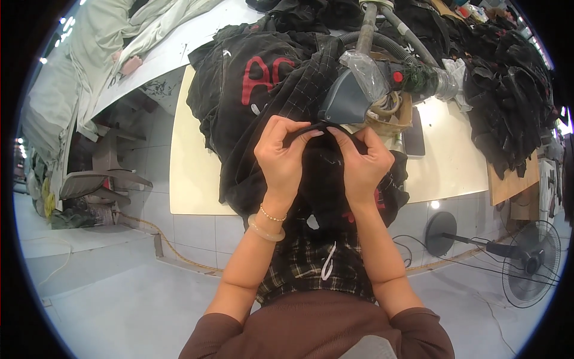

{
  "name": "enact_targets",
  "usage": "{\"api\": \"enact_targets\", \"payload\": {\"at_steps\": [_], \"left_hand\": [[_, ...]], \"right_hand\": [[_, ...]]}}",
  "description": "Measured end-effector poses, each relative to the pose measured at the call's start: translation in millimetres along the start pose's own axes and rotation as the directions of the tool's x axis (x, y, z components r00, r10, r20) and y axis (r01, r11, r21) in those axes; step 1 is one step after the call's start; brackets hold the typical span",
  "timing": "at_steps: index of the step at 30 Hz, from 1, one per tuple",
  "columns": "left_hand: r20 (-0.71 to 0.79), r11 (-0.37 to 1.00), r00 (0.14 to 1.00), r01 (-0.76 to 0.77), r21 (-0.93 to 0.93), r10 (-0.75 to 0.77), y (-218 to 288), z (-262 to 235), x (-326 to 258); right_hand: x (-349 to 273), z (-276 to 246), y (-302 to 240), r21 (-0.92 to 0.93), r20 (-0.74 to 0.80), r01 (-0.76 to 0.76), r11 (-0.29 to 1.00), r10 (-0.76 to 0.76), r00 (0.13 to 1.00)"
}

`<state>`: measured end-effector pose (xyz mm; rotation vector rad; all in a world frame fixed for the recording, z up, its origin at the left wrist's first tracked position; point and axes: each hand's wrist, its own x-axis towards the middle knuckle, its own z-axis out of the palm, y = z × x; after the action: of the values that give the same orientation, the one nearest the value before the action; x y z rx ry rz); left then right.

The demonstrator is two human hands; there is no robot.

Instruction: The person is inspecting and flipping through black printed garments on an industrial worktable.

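My left hand (pixel 281 149) and my right hand (pixel 363 158) are raised side by side, each with thumb and fingers pinched on the edge of a black garment (pixel 320 173). Between them the edge is drawn out just below the nose of a dark grey machine head (pixel 347 99); whether it touches the machine I cannot tell. From my hands the cloth hangs down over the table's front edge toward my lap. A heap of black garments (pixel 221 78), one with large red lettering, lies to the left of the machine.
Clear plastic wraps the machine's pipe (pixel 367 33), and a ribbed grey hose (pixel 391 45) runs behind it. More black garments (pixel 505 107) are piled at the right of the cream tabletop (pixel 448 164). A standing fan (pixel 531 263) is on the floor at right, a plastic chair (pixel 98 179) at left.
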<state>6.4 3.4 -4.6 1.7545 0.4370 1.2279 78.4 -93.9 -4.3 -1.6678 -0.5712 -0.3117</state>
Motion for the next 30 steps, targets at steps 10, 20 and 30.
{"api": "enact_targets", "payload": {"at_steps": [10,20,30], "left_hand": [[0.022,0.999,0.999,0.037,-0.027,-0.037,1.6,3.4,0.8],[0.016,0.997,0.997,0.079,0.0,-0.079,7.0,5.8,3.6],[0.064,0.988,0.989,0.139,-0.064,-0.135,4.1,3.1,7.4]], "right_hand": [[-1.0,-5.5,-5.2,0.057,0.021,-0.144,0.988,0.143,0.99],[-4.1,-9.8,-3.2,0.081,0.018,-0.132,0.988,0.131,0.991],[-9.5,-8.9,1.2,0.092,0.005,-0.134,0.987,0.134,0.991]]}}
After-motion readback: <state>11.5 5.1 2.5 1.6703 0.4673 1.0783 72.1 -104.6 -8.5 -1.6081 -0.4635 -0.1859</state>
